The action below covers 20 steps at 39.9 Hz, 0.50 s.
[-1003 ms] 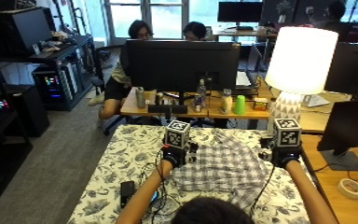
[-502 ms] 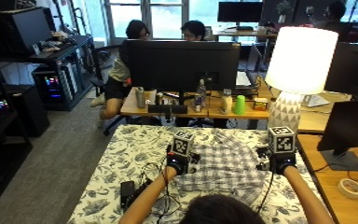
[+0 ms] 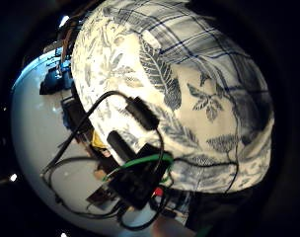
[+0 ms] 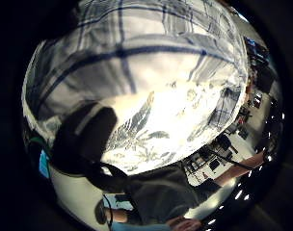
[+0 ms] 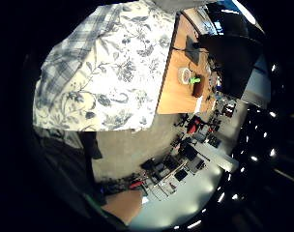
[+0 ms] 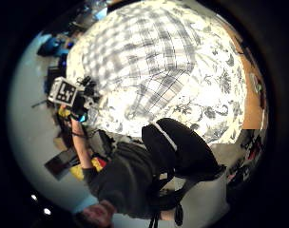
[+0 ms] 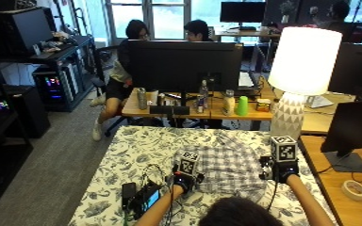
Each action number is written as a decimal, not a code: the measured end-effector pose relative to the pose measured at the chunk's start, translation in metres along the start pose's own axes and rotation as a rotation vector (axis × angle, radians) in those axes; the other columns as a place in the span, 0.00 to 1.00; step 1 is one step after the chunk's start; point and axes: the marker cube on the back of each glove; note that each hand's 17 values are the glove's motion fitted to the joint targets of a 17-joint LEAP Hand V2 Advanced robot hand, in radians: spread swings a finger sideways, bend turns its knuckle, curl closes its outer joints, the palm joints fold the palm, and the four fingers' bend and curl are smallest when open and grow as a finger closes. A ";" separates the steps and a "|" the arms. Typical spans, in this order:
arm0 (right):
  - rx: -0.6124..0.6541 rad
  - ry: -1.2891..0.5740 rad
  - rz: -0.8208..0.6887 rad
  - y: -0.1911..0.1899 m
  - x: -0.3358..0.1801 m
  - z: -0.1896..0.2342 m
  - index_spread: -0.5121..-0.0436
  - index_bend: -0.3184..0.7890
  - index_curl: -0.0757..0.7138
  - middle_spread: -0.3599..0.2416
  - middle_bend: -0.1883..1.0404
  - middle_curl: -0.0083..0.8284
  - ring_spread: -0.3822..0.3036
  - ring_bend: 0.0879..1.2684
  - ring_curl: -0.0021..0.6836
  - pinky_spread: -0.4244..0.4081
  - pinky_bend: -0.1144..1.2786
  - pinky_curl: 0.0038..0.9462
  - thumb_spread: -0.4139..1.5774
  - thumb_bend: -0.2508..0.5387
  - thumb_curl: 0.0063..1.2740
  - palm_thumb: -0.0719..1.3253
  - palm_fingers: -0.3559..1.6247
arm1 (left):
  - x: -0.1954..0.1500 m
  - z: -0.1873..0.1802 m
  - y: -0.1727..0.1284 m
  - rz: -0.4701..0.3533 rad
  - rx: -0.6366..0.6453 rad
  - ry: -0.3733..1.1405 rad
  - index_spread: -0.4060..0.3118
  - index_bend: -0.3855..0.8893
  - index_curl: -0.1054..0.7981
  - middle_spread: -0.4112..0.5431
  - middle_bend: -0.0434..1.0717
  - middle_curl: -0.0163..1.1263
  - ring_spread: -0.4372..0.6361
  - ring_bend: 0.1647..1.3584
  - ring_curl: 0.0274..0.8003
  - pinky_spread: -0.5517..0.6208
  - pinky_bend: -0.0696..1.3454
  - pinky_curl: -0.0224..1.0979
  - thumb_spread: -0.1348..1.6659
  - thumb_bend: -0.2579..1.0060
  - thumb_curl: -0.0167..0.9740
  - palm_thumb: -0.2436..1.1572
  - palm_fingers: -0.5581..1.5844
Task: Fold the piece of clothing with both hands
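Observation:
A grey-and-white plaid garment [image 7: 231, 165] lies spread flat on the floral tablecloth [image 7: 137, 150]. My left hand [image 7: 182, 181] sits at its near left edge and my right hand [image 7: 281, 173] at its near right edge. In the left thumb side view the plaid cloth [image 4: 137, 48] is close under the palm and the thumb [image 4: 84, 139] stretches out over the tablecloth with nothing pinched. In the right thumb side view the garment [image 6: 149, 61] lies some way below the palm, a sleeve [image 6: 154, 95] folded across it, and the thumb [image 6: 178, 147] is free.
A black device with tangled cables [image 7: 144, 197] lies on the tablecloth just left of my left hand. A wooden desk [image 7: 338, 197] with a tape roll [image 7: 355, 188] adjoins the right side. A white lamp [image 7: 300, 70] and a monitor [image 7: 187, 61] stand beyond the far edge.
Both hands have drawn back toward me along the garment's sides, from its far corners to its near edge. The garment stays flat in the same place.

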 end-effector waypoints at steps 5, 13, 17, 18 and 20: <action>-0.026 -0.009 -0.026 -0.003 -0.002 0.013 0.37 0.41 0.38 0.62 0.30 0.36 0.77 0.28 0.37 0.79 0.52 0.35 0.77 0.29 0.17 0.36 0.22 | 0.001 -0.021 -0.008 0.015 0.225 0.058 0.37 0.92 0.65 0.55 0.17 0.19 0.64 0.25 0.22 0.78 0.20 0.24 0.75 0.27 0.28 0.46 0.46; -0.023 -0.009 -0.049 -0.013 -0.008 0.025 0.37 0.41 0.39 0.63 0.30 0.36 0.77 0.28 0.38 0.79 0.53 0.36 0.77 0.29 0.18 0.36 0.22 | -0.016 -0.065 -0.069 -0.052 0.380 0.019 0.30 0.84 0.66 0.36 0.29 0.27 0.40 0.31 0.29 0.66 0.15 0.24 0.84 0.28 0.25 0.47 0.58; -0.044 -0.049 -0.115 -0.017 -0.024 0.034 0.37 0.41 0.39 0.63 0.30 0.37 0.77 0.28 0.39 0.79 0.53 0.36 0.76 0.29 0.18 0.37 0.22 | -0.016 -0.099 -0.073 -0.065 0.422 -0.047 0.28 0.80 0.66 0.30 0.30 0.29 0.33 0.31 0.31 0.61 0.15 0.23 0.86 0.28 0.23 0.47 0.59; -0.048 -0.056 -0.128 -0.019 -0.029 0.037 0.37 0.41 0.39 0.64 0.30 0.37 0.77 0.28 0.39 0.79 0.53 0.36 0.76 0.29 0.18 0.37 0.22 | -0.015 -0.106 -0.071 -0.064 0.428 -0.055 0.28 0.80 0.66 0.29 0.31 0.30 0.31 0.31 0.32 0.60 0.15 0.23 0.87 0.28 0.23 0.47 0.59; -0.053 -0.055 -0.149 -0.025 -0.041 0.045 0.37 0.41 0.39 0.64 0.30 0.37 0.77 0.29 0.39 0.79 0.52 0.36 0.76 0.29 0.18 0.37 0.22 | -0.013 -0.119 -0.065 -0.065 0.435 -0.067 0.27 0.81 0.67 0.28 0.26 0.30 0.31 0.30 0.33 0.60 0.15 0.24 0.88 0.28 0.22 0.47 0.58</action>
